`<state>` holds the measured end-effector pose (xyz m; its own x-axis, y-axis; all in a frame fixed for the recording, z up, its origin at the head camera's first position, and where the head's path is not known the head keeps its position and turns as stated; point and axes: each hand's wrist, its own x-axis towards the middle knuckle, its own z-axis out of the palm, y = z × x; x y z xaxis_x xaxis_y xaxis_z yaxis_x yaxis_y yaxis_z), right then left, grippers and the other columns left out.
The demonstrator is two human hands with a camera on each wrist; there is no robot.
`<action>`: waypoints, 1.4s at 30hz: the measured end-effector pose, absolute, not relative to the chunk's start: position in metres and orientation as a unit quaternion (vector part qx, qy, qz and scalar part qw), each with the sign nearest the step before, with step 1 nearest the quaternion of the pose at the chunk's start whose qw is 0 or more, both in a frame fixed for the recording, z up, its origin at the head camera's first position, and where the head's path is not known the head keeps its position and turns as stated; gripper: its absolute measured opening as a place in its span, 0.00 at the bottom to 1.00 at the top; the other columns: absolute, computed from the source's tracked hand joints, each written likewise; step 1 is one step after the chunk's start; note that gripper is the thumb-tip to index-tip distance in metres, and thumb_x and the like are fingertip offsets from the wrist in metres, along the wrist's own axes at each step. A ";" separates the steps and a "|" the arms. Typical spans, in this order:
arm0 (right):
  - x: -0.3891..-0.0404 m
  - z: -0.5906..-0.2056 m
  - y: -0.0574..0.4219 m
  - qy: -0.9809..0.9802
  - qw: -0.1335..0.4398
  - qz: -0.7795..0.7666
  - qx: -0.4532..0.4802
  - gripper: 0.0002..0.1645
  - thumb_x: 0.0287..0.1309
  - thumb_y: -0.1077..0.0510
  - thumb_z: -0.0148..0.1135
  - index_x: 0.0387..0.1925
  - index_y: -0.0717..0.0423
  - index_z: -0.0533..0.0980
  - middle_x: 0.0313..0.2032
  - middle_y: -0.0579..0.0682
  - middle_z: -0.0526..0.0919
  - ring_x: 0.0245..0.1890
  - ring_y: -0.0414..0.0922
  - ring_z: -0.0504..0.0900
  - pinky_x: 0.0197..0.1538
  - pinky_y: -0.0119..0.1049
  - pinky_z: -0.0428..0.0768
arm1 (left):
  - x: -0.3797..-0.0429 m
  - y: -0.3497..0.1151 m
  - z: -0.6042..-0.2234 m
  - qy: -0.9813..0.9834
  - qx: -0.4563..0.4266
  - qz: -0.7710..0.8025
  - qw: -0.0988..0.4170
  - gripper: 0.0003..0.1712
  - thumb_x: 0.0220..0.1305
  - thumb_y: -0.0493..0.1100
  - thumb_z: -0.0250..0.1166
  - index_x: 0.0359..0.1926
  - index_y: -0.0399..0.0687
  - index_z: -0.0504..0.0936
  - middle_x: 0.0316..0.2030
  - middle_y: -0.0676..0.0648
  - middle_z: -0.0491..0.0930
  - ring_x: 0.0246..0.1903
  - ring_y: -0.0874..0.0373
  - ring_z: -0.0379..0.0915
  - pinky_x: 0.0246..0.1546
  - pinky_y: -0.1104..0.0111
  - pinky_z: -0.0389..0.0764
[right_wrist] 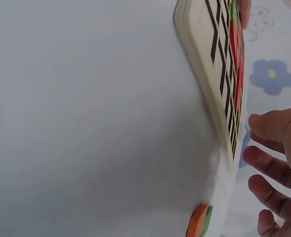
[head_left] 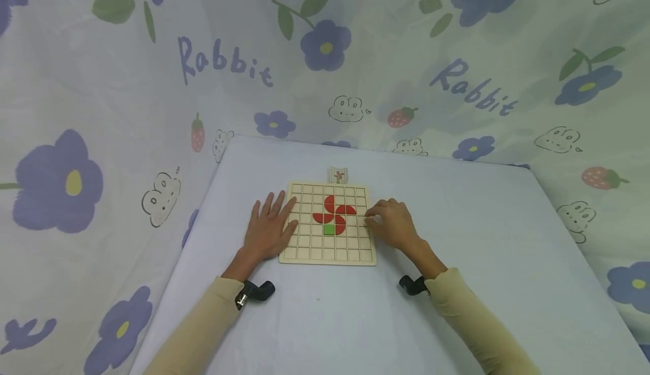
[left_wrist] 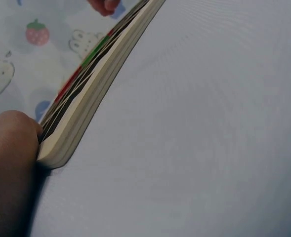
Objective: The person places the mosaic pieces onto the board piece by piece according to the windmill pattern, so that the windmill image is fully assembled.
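A square wooden grid board point(head_left: 310, 254) lies on the white table. Four red rounded pieces point(head_left: 339, 226) form a pinwheel in its middle, with a green square piece point(head_left: 329, 229) below. My left hand point(head_left: 267, 228) lies spread at the board's left side, thumb and a finger over the edge. Just at the right edge hovers my right hand point(head_left: 393, 224), its fingers bent; in the right wrist view nothing shows between them. An orange piece point(right_wrist: 196, 220) and a green piece point(right_wrist: 207, 220) lie on the table below that hand, hidden in the head view.
Behind the board stands a small card point(head_left: 338, 175) with a red pinwheel pattern on a grid. The white-covered table point(head_left: 325, 318) spreads around. A floral curtain point(head_left: 386, 42) rises behind and at the sides. Each wrist wears a black camera mount point(head_left: 261, 291).
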<state>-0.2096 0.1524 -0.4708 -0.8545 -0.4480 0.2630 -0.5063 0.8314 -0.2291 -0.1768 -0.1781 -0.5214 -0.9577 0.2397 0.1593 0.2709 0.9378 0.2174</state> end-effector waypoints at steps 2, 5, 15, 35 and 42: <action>-0.210 -0.470 0.161 -0.956 0.108 0.142 0.233 0.07 0.55 0.56 0.73 0.36 0.51 0.87 0.36 0.46 0.86 0.36 0.49 0.78 0.37 0.45 0.73 | -0.177 -0.178 -0.522 -0.982 -0.130 -0.118 0.066 0.36 0.74 0.61 0.41 0.77 0.53 0.54 0.76 0.41 0.46 0.75 0.42 0.34 0.70 0.44 0.37; -0.208 -0.471 0.172 -0.963 0.110 0.134 0.208 0.08 0.54 0.55 0.74 0.36 0.53 0.87 0.36 0.49 0.86 0.37 0.51 0.79 0.38 0.47 0.74 | -0.177 -0.178 -0.522 -0.982 -0.130 -0.118 0.067 0.36 0.74 0.61 0.40 0.77 0.53 0.54 0.76 0.41 0.46 0.75 0.42 0.34 0.70 0.44 0.37; -0.198 -0.481 0.208 -0.979 0.091 0.119 0.137 0.18 0.49 0.50 0.77 0.38 0.57 0.86 0.38 0.54 0.85 0.38 0.56 0.79 0.39 0.52 0.74 | -0.176 -0.178 -0.522 -0.982 -0.130 -0.119 0.068 0.36 0.75 0.61 0.40 0.77 0.53 0.54 0.76 0.41 0.46 0.75 0.41 0.34 0.70 0.44 0.37; -0.191 -0.483 0.201 -0.948 0.150 0.147 0.241 0.07 0.42 0.56 0.77 0.26 0.51 0.86 0.26 0.43 0.85 0.27 0.44 0.80 0.31 0.42 0.75 | -0.177 -0.176 -0.525 -0.982 -0.134 -0.117 0.064 0.36 0.75 0.61 0.40 0.78 0.53 0.53 0.76 0.41 0.46 0.75 0.41 0.34 0.70 0.44 0.36; -0.188 -0.477 0.153 -0.908 0.163 0.186 0.339 0.07 0.42 0.55 0.78 0.26 0.51 0.87 0.27 0.41 0.86 0.28 0.41 0.79 0.32 0.39 0.72 | -0.177 -0.178 -0.523 -0.982 -0.133 -0.117 0.064 0.36 0.75 0.60 0.40 0.78 0.53 0.53 0.76 0.42 0.45 0.75 0.42 0.33 0.70 0.44 0.36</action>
<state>-0.1879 0.1533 -0.4771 -0.7175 -0.5545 0.4216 -0.6757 0.7010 -0.2280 -0.1769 -0.1783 -0.5230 -0.9563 0.2468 0.1569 0.2768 0.9369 0.2134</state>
